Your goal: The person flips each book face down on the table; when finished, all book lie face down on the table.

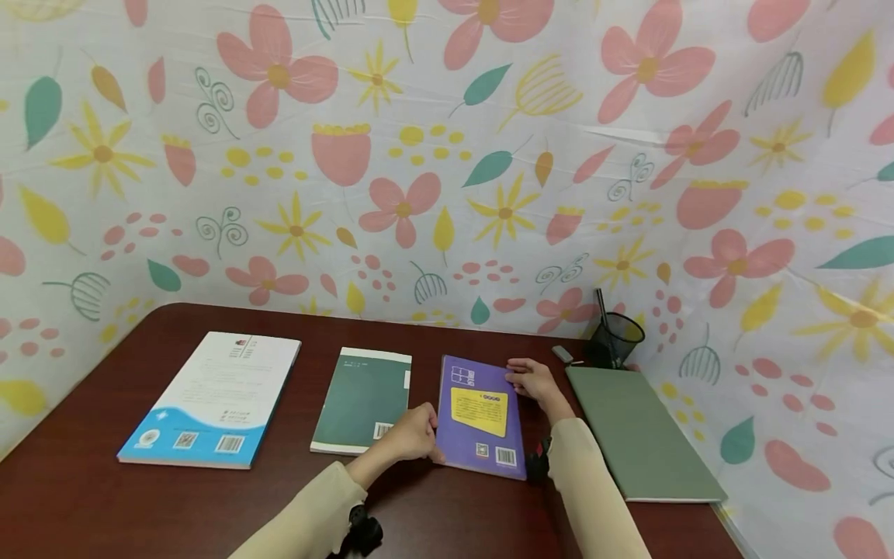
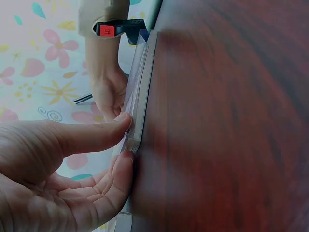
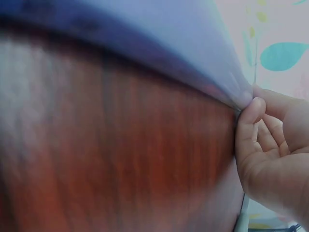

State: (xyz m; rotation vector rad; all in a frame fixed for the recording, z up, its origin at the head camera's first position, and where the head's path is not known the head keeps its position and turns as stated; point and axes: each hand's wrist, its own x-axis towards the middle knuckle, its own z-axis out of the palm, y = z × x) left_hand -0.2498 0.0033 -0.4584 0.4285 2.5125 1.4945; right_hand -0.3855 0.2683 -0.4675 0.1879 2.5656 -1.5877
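A purple book (image 1: 461,442) with a yellow panel and a barcode lies face down at the middle right of the table. My left hand (image 1: 412,433) pinches its lower left corner, thumb above and fingers at the underside, as the left wrist view shows the book's edge (image 2: 147,82) between them. At the upper right corner my right hand (image 1: 534,384) pinches the cover between thumb and fingers. In the right wrist view the purple book (image 3: 145,29) slants up from the tabletop at that corner. A green book (image 1: 363,400) lies just left of my left hand.
A white and blue book (image 1: 209,388) lies at the far left. To the right of my right arm is a grey-green book (image 1: 642,435). Behind it stand a black mesh pen holder (image 1: 625,330) and a small grey object (image 1: 562,354). A flowered cloth (image 1: 419,194) hangs behind the table.
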